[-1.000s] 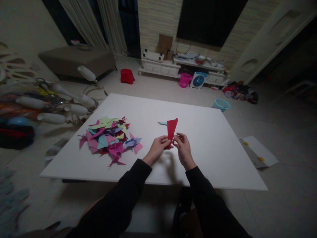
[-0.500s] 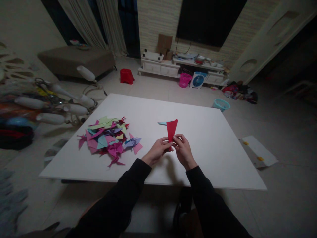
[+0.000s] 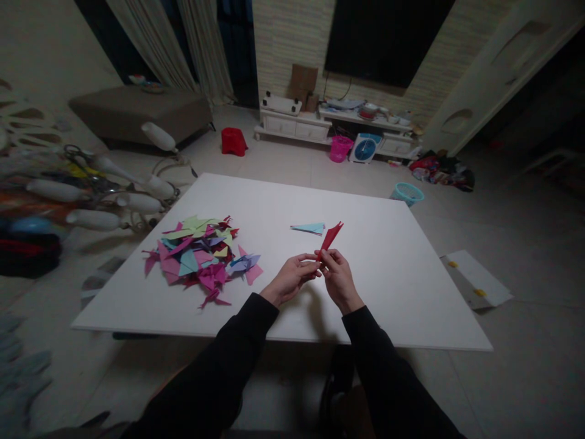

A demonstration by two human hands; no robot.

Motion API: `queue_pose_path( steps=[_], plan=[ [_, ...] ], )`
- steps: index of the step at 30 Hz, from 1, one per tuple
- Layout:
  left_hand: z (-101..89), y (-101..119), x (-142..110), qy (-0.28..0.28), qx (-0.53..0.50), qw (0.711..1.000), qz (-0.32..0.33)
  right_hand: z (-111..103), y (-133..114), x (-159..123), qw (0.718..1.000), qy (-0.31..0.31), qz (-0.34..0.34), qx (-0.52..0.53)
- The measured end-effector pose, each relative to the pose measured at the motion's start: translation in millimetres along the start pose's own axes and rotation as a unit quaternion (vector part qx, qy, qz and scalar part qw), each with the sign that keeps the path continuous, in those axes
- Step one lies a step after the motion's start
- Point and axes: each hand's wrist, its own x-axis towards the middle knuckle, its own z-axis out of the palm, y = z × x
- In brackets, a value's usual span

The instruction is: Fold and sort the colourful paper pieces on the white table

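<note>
Both hands pinch the lower end of a folded red paper [image 3: 331, 236] over the middle of the white table [image 3: 402, 274]. My left hand [image 3: 292, 279] grips it from the left and my right hand [image 3: 336, 278] from the right, fingers closed. The red paper points up and to the right and shows as a narrow strip. Just beyond it a light blue folded paper triangle [image 3: 310, 228] lies flat on the table. A pile of folded coloured papers [image 3: 201, 256], pink, green, blue and purple, lies on the left part of the table.
White club-shaped objects and scissors [image 3: 98, 189] lie to the left of the table. On the floor beyond are a red stool [image 3: 233, 141], a pink bin [image 3: 340, 148], a teal basket [image 3: 407, 192], and a white sheet [image 3: 476, 286] at the right.
The red paper has turned from a broad upright wedge to a narrow strip tilted right, uncovering the blue triangle behind it. The hands stayed in place.
</note>
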Motion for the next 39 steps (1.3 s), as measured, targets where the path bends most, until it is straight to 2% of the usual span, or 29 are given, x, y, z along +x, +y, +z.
queue_pose_path(
  steps=[10,16,23,30,39],
  plan=[
    [0.1,-1,4,0.01,-0.007,1.0,0.008,-3,3,4,0.999,0.028,-0.006,0.025],
    [-2.6,-4,6,0.02,0.026,0.999,0.023,-6,6,4,0.998,0.055,-0.006,-0.023],
    [-3.9,-3,6,0.086,0.096,0.991,0.044,-8,7,4,0.995,0.055,-0.026,-0.079],
    [-2.5,-3,5,0.067,0.126,0.989,0.047,-2,2,2,1.0,0.017,-0.016,-0.015],
    [-1.6,-1,5,0.064,0.104,0.992,0.028,-10,8,6,0.994,0.068,-0.033,-0.084]
  ],
)
